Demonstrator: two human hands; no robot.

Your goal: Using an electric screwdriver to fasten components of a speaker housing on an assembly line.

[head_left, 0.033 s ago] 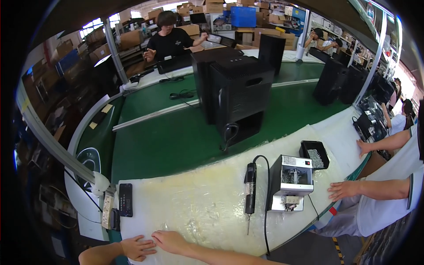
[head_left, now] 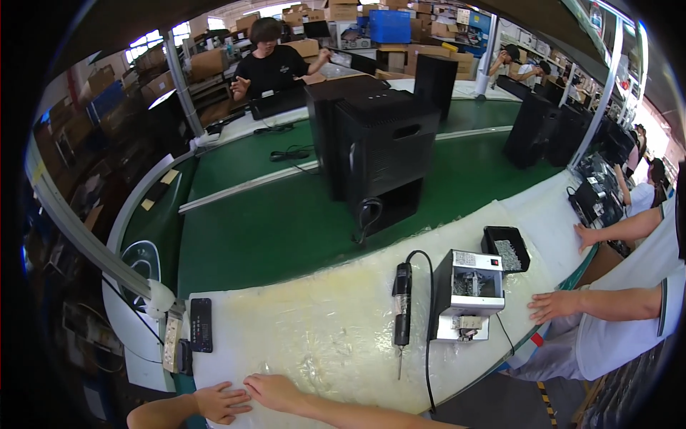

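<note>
My left hand (head_left: 223,402) lies flat on the plastic-covered white worktop (head_left: 286,329) at the near left, fingers spread and nothing in them. Close beside it, my right hand (head_left: 275,393) rests on the same covering, its fingers loosely bent and pointing left, with no object visible. A flat black phone-like device (head_left: 201,325) lies beyond my left hand at the worktop's left end. To the right of my hands is a black electric screwdriver (head_left: 402,307), its bit toward me and its cable looping round to the right. Beside the cable stands a silver and black screw feeder (head_left: 468,297).
Behind the feeder is a black tray (head_left: 525,261) of screws. Large black speaker cabinets (head_left: 389,143) stand on the green conveyor (head_left: 264,243). A co-worker's hands (head_left: 554,306) rest at the right edge; another person (head_left: 271,68) sits across. A metal post (head_left: 93,239) rises at left.
The whole view has shifted slightly. My hands and the things on the worktop keep their places.
</note>
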